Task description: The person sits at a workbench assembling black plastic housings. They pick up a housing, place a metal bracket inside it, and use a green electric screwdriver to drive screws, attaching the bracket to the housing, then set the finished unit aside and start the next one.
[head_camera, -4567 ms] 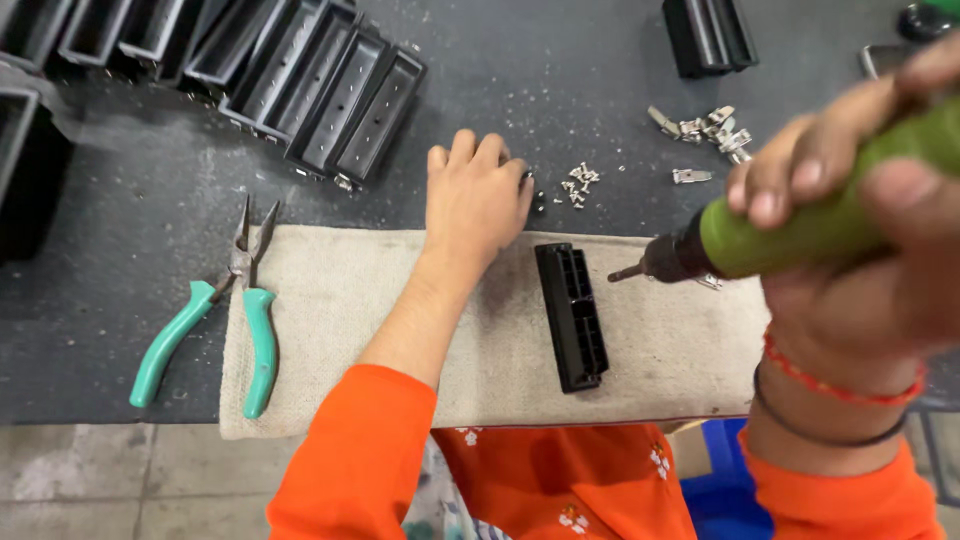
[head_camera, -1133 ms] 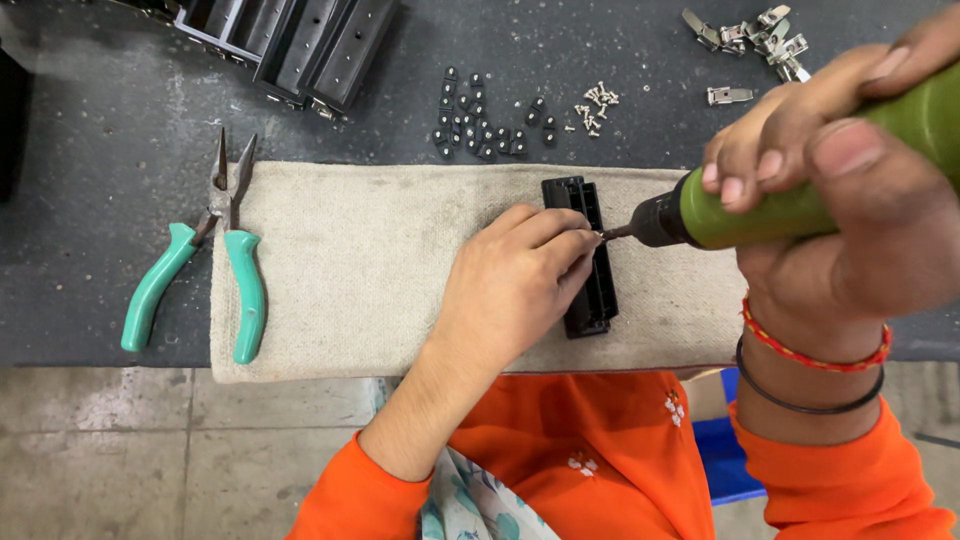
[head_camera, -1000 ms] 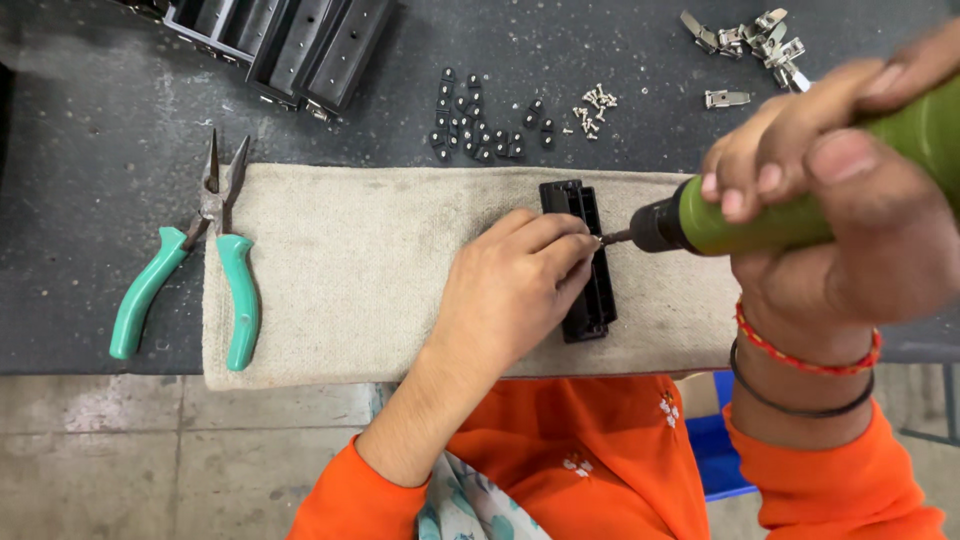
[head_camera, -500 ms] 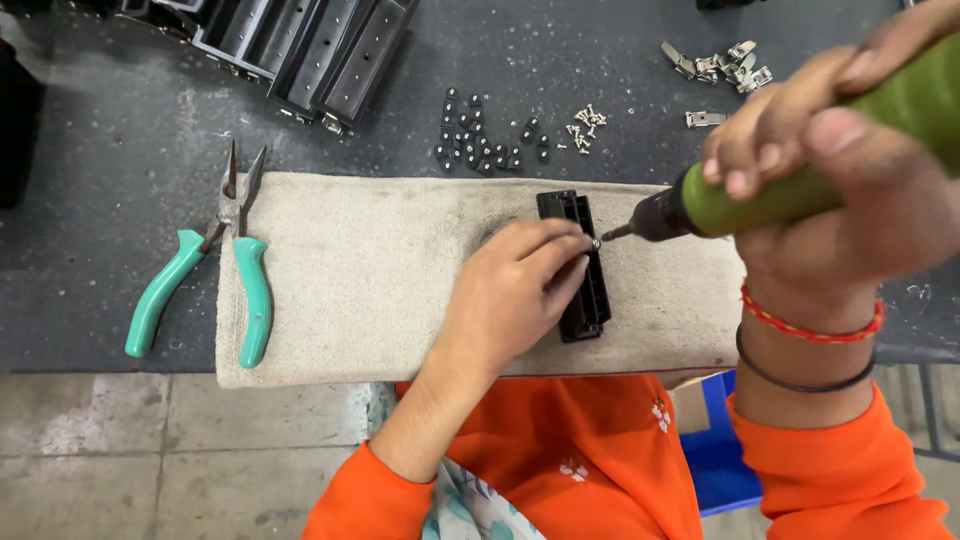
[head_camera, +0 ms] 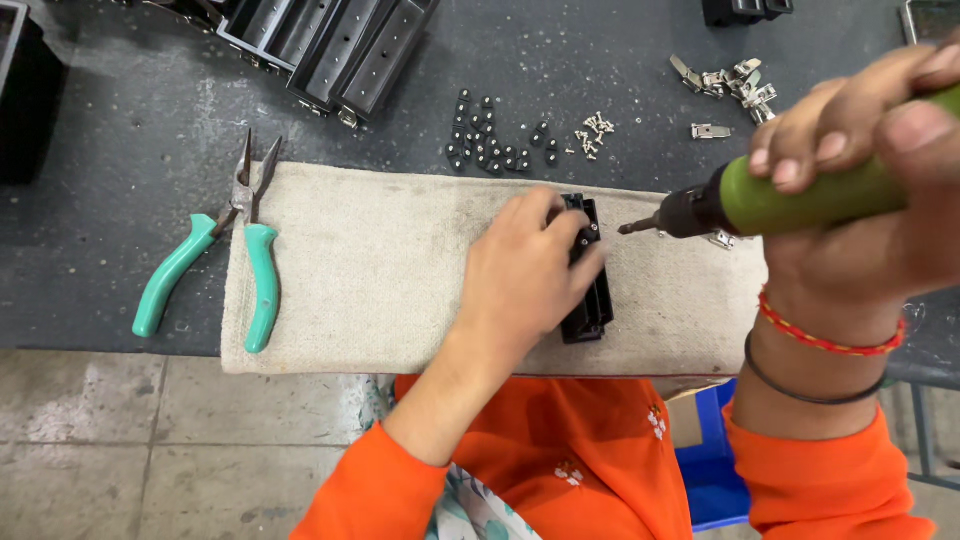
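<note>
The right hand point(head_camera: 880, 190) is wrapped tight around a green screwdriver point(head_camera: 790, 195), its tip just beside a black part point(head_camera: 592, 300). The left hand point(head_camera: 525, 270) lies over that part, fingers pressing it onto the cloth point(head_camera: 380, 270). Teal pliers point(head_camera: 215, 260) lie across the cloth's left edge. Farther off on the dark table point(head_camera: 100, 230) are black screws point(head_camera: 490, 145), metal clips point(head_camera: 730, 80) and black housings point(head_camera: 340, 45).
</note>
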